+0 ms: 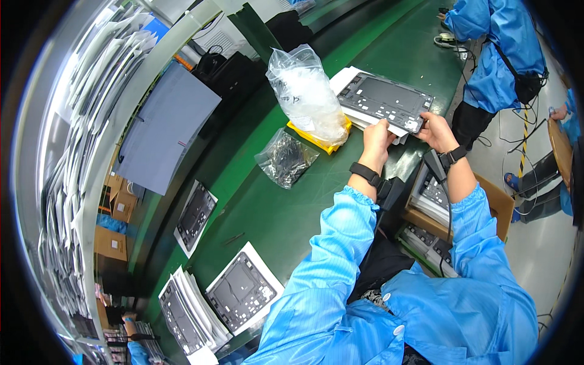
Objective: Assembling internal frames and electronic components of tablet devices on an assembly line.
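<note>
Toward the far right of the bench, a dark tablet housing panel point(389, 97) with small white patches lies over a stack of white sheets point(345, 80). My left hand point(377, 145) grips its near edge, fingers closed, with the fingertips partly hidden. At the near right corner, my right hand point(438, 132) pinches the panel between thumb and fingers. Just left of the stack, a clear plastic bag point(307, 94) of whitish contents rests on a yellow tray point(333, 148). A smaller clear bag point(286, 159) with dark small pieces lies on the green bench in front of it.
More panels on white sheets lie at the near left: a single panel point(240, 292), a stacked pile point(185, 313) and another panel point(196, 216). A cardboard box point(496, 204) of panels stands below my right arm. A person in blue point(508, 55) stands at the far right.
</note>
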Demonstrator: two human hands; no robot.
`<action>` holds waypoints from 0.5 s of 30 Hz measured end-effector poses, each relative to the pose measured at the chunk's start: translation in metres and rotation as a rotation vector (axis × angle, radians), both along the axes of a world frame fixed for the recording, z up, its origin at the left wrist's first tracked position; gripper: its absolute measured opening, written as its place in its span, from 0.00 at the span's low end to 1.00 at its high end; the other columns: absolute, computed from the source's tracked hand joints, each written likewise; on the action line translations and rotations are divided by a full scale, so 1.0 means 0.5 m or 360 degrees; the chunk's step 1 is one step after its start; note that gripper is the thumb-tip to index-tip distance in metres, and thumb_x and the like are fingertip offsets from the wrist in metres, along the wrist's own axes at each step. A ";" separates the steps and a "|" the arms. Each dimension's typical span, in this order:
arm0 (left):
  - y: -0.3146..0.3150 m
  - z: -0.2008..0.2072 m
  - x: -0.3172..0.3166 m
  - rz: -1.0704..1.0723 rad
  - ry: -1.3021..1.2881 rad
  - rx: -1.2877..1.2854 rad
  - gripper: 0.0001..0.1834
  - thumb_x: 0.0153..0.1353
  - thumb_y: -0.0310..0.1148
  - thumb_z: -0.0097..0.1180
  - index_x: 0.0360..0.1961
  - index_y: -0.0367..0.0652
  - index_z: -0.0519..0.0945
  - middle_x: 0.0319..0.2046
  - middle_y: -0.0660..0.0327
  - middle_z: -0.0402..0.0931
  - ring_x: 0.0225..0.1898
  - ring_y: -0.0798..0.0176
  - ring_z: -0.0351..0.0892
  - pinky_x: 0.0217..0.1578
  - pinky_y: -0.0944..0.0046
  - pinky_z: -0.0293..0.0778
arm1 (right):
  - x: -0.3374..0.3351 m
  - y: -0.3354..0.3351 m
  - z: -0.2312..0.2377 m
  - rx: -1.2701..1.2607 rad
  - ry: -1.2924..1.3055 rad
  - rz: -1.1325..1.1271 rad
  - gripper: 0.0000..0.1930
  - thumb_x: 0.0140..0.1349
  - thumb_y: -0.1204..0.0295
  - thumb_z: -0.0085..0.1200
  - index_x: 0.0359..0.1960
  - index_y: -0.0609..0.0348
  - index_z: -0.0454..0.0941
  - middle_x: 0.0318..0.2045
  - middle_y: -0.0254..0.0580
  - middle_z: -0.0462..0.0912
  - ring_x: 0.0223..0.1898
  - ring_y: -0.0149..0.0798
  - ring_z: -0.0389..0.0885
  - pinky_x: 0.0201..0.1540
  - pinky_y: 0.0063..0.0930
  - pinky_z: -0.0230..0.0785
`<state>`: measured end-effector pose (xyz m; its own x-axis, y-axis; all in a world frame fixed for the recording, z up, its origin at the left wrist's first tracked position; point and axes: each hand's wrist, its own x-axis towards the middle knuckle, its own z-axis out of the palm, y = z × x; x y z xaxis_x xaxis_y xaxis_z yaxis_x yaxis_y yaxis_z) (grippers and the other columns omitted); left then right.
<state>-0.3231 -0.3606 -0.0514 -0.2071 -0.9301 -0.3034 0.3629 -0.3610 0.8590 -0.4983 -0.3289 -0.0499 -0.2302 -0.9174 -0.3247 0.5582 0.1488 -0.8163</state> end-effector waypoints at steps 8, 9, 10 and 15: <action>-0.032 0.021 -0.018 0.0057 0.0652 0.0062 0.19 0.63 0.35 0.53 0.52 0.38 0.69 0.48 0.53 0.76 0.46 0.53 0.80 0.48 0.51 0.78 | -0.030 0.005 0.010 -0.0126 0.0183 0.0034 0.11 0.64 0.75 0.51 0.46 0.67 0.72 0.37 0.45 0.82 0.36 0.37 0.82 0.39 0.30 0.76; -0.044 0.024 -0.020 0.0124 0.0630 -0.0045 0.19 0.63 0.36 0.54 0.52 0.38 0.70 0.48 0.53 0.76 0.47 0.53 0.80 0.47 0.51 0.78 | -0.031 0.012 0.018 -0.0123 0.0183 0.0040 0.11 0.64 0.75 0.51 0.46 0.67 0.72 0.37 0.45 0.82 0.36 0.37 0.82 0.39 0.30 0.76; -0.054 0.026 -0.020 0.0223 0.0558 -0.0038 0.19 0.62 0.35 0.57 0.51 0.37 0.71 0.46 0.53 0.77 0.44 0.53 0.81 0.44 0.50 0.80 | -0.030 0.024 0.025 -0.0092 0.0302 -0.0027 0.10 0.64 0.75 0.51 0.45 0.66 0.73 0.35 0.42 0.82 0.33 0.34 0.82 0.36 0.27 0.75; -0.113 0.009 -0.014 0.0485 0.0316 0.0148 0.16 0.57 0.26 0.61 0.46 0.34 0.75 0.39 0.56 0.79 0.38 0.56 0.81 0.36 0.55 0.77 | -0.042 0.083 0.045 -0.0092 0.0541 -0.0356 0.11 0.60 0.76 0.54 0.44 0.65 0.74 0.31 0.35 0.80 0.27 0.27 0.79 0.31 0.21 0.73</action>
<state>-0.3299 -0.4169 -0.0471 0.0117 -0.9284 -0.3713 0.6221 -0.2840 0.7296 -0.5194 -0.2874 -0.0275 -0.5115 -0.8469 -0.1451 0.2689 0.0026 -0.9632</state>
